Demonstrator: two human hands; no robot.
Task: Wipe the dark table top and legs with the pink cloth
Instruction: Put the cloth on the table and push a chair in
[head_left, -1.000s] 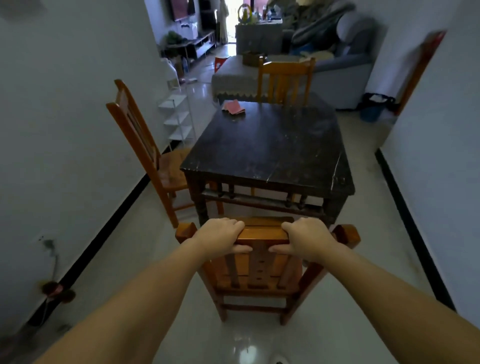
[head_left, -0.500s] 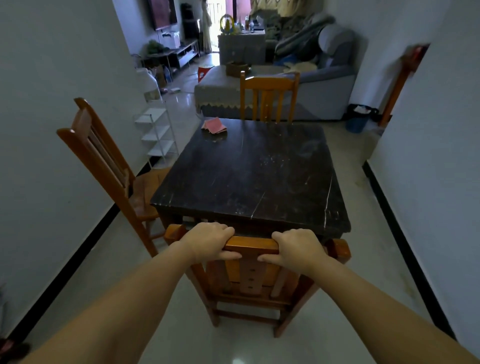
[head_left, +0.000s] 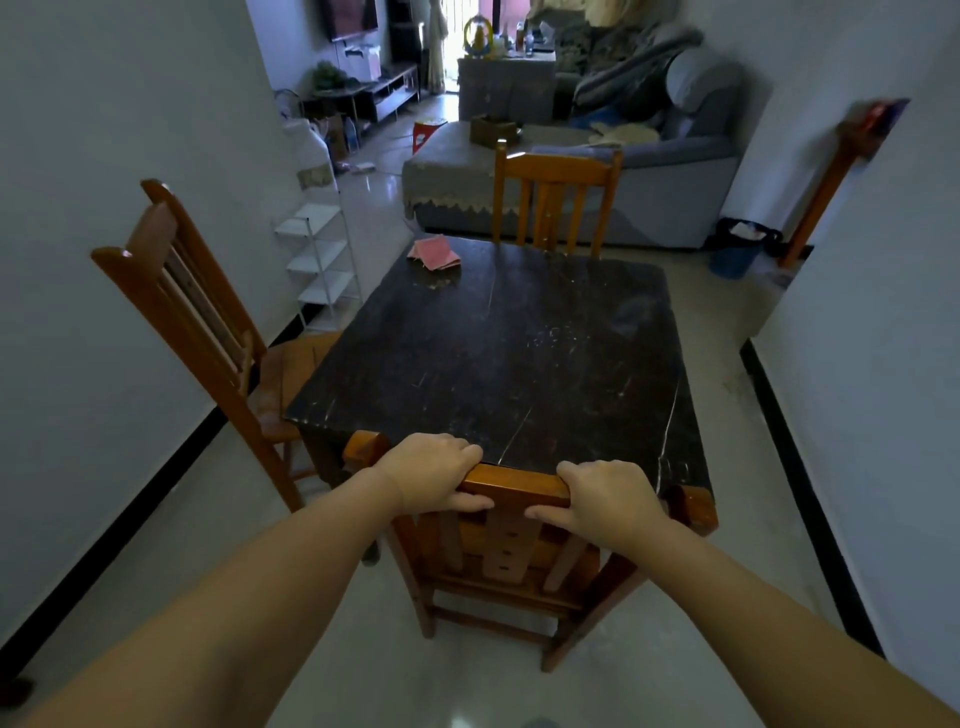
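Two bare hands grip the top rail of the nearest wooden chair (head_left: 514, 525), which stands pushed up against the near edge of the dark table (head_left: 519, 358). The left hand (head_left: 428, 473) curls over the rail toward its left end, fingers wrapped down the far side and thumb lying along the near face. The right hand (head_left: 608, 496) holds the same rail toward its right end in the same way, thumb pointing inward toward the other. Both forearms reach in from the bottom corners of the view.

Beyond the rail the table top spreads out, square, scratched and speckled with pale marks. The pink cloth (head_left: 434, 253) lies crumpled on the far left corner of the top, well apart from both hands. A second wooden chair (head_left: 208, 332) stands at the table's left side, angled, its seat partly tucked beside the table edge. A third chair (head_left: 556, 200) stands at the far side, its back rising above the far edge.

Past the left chair a small white shelf rack (head_left: 322, 265) stands by the wall. Farther back sits a grey sofa (head_left: 670, 171), and a blue bin (head_left: 737, 249) stands on the floor near the right wall.
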